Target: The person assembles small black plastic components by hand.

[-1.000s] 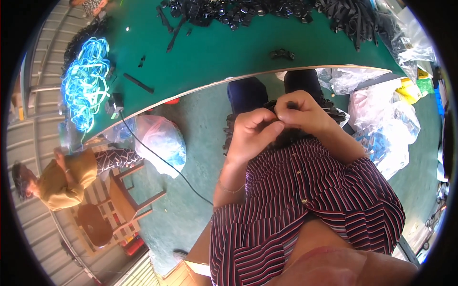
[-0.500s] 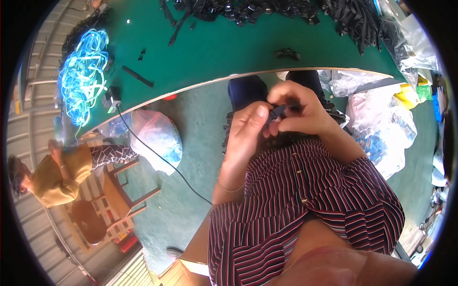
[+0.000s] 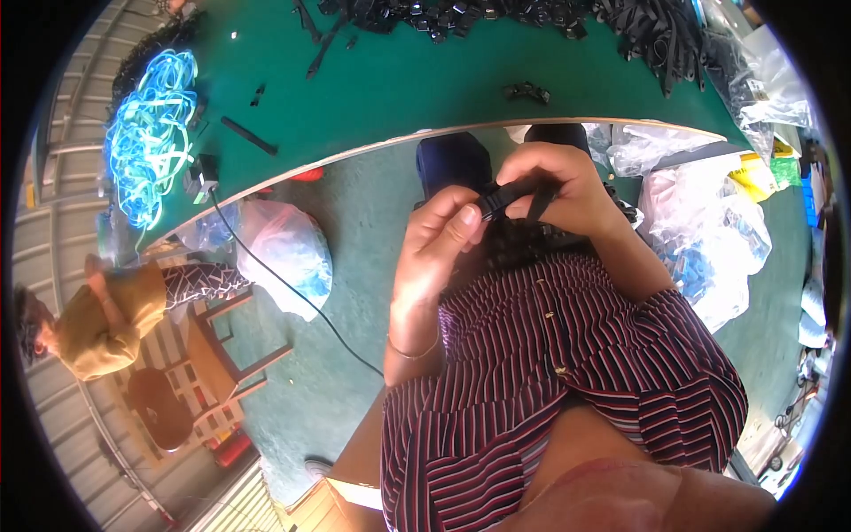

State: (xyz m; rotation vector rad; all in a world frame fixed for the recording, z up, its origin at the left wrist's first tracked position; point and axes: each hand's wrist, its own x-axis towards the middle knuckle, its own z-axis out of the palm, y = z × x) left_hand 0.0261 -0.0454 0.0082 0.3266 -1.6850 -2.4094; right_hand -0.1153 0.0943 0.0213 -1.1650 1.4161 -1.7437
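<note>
Between my hands, above my lap, is a black strap with a small black plastic buckle on it. My left hand pinches the buckle between thumb and fingers. Closed round the strap is my right hand, with a dark loose end hanging from its fingers. More black straps and buckles, partly hidden, lie on my lap below the hands. On the green table in front of me rests a short black buckle piece, and further left a black strip.
Black buckles and straps are heaped along the table's far side. Blue cord lies at its left. A black cable hangs past a filled plastic bag. Another person is at the left, near a wooden chair.
My hands have drawn slightly apart, the left moving down and leftward. More of the strap and buckle now shows between them, and the loose end has come into view.
</note>
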